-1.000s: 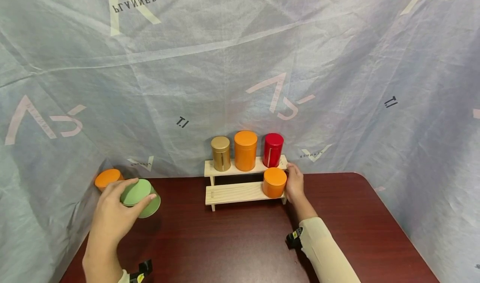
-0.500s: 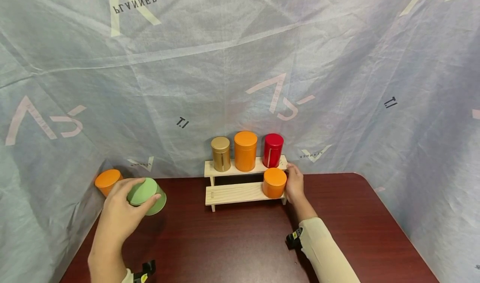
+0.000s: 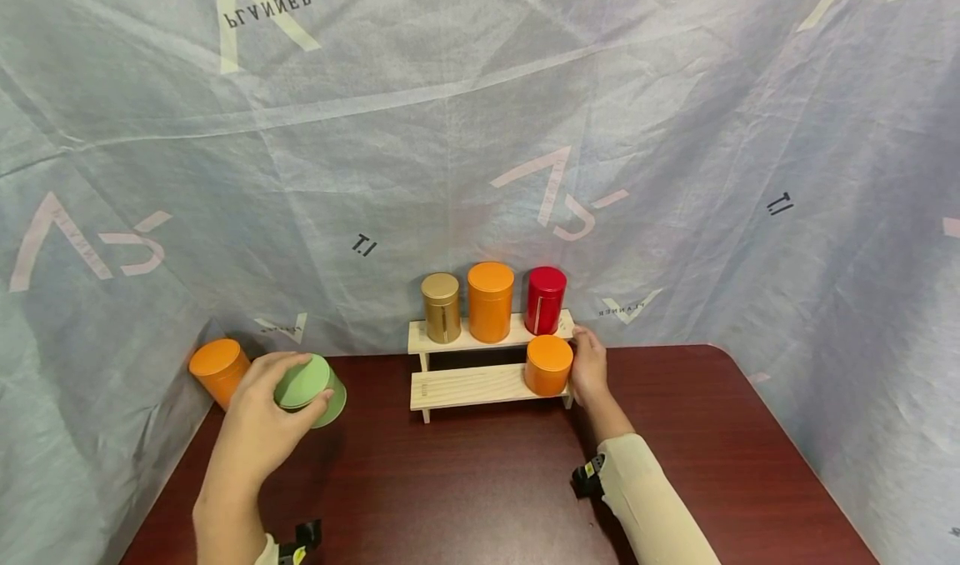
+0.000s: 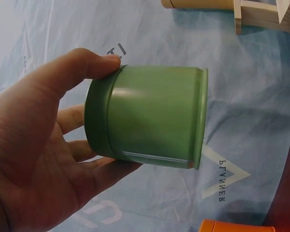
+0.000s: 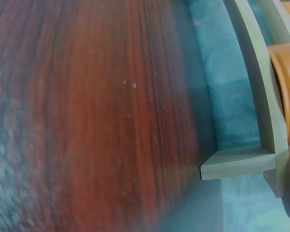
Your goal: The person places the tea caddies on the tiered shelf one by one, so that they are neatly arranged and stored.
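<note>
My left hand (image 3: 255, 423) holds a green cylindrical tin (image 3: 303, 382) above the left side of the table. In the left wrist view the thumb and fingers grip the green tin (image 4: 154, 116) around its lid end. My right hand (image 3: 591, 369) is against the right end of a two-tier wooden stand (image 3: 465, 387), its fingers partly hidden. Close beside it, a short orange tin (image 3: 548, 367) sits at the right of the lower tier. Along the upper tier stand a gold tin (image 3: 442, 308), a taller orange tin (image 3: 491, 302) and a red tin (image 3: 546, 301).
Another orange tin (image 3: 221, 369) stands at the table's far left, behind my left hand. A grey printed cloth (image 3: 450, 132) hangs around the dark red table (image 3: 480, 490). On the lower tier, bare wood shows left of the short orange tin.
My left hand has moved right with the green tin, uncovering more of the orange tin at the far left. The right hand and the stand have stayed in place.
</note>
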The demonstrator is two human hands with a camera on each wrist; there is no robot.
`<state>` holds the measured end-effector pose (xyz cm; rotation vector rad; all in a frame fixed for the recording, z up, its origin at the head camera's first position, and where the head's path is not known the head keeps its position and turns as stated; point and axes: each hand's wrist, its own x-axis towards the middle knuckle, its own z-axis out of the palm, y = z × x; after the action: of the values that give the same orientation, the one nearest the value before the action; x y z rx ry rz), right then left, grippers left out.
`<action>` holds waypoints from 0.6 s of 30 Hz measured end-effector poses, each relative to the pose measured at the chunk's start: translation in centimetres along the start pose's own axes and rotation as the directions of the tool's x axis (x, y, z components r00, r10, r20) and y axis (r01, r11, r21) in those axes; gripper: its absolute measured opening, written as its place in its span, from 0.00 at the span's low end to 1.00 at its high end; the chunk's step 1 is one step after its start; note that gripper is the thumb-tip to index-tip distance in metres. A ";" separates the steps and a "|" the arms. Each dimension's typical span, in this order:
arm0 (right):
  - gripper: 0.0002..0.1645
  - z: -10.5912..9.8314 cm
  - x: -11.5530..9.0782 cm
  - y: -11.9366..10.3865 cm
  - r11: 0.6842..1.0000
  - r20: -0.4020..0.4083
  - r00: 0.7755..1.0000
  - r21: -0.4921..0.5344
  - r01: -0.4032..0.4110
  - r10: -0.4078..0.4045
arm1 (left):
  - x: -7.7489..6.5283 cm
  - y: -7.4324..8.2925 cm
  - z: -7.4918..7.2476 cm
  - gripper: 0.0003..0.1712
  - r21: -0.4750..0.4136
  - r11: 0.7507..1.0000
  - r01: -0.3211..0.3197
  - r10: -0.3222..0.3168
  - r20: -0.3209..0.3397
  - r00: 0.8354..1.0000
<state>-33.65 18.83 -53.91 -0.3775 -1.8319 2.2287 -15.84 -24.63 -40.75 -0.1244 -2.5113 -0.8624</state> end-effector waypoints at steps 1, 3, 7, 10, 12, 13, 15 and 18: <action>0.25 0.0 0.0 0.0 1.000 0.001 1.000 0.001 0.000 0.000 | 0.0 0.1 0.1 0.30 -0.001 1.000 0.000 0.000 0.001 1.000; 0.24 0.0 0.0 -0.1 1.000 0.004 1.000 0.002 -0.002 0.002 | 0.1 0.2 0.2 0.30 0.000 1.000 0.000 0.000 0.009 1.000; 0.24 0.0 0.0 0.0 1.000 0.002 1.000 -0.006 -0.005 0.005 | 0.2 0.6 0.3 0.29 -0.013 1.000 -0.004 0.005 0.030 1.000; 0.24 0.0 -0.1 0.0 1.000 -0.002 1.000 -0.012 -0.004 0.004 | 0.2 0.8 0.5 0.29 -0.025 1.000 -0.010 0.011 0.040 0.999; 0.24 0.0 0.0 0.0 1.000 -0.004 1.000 -0.016 0.000 0.000 | 0.2 0.9 0.7 0.29 -0.027 1.000 -0.009 0.010 0.044 0.999; 0.24 0.0 0.0 0.0 1.000 -0.003 1.000 -0.016 0.000 0.000 | 0.2 1.0 0.8 0.29 -0.026 1.000 -0.006 0.008 0.047 0.999; 0.24 0.0 0.0 0.0 1.000 -0.004 1.000 -0.020 -0.001 0.000 | 0.2 1.1 1.0 0.29 -0.026 1.000 0.001 0.000 0.057 0.998; 0.25 0.0 0.1 0.0 1.000 -0.007 1.000 -0.021 -0.005 0.005 | 0.3 1.4 1.2 0.30 -0.027 1.000 0.013 -0.011 0.077 0.997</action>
<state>-33.72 18.90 -53.93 -0.3940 -1.8536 2.2107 -16.27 -22.86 -40.63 -0.1539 -2.5743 -0.9133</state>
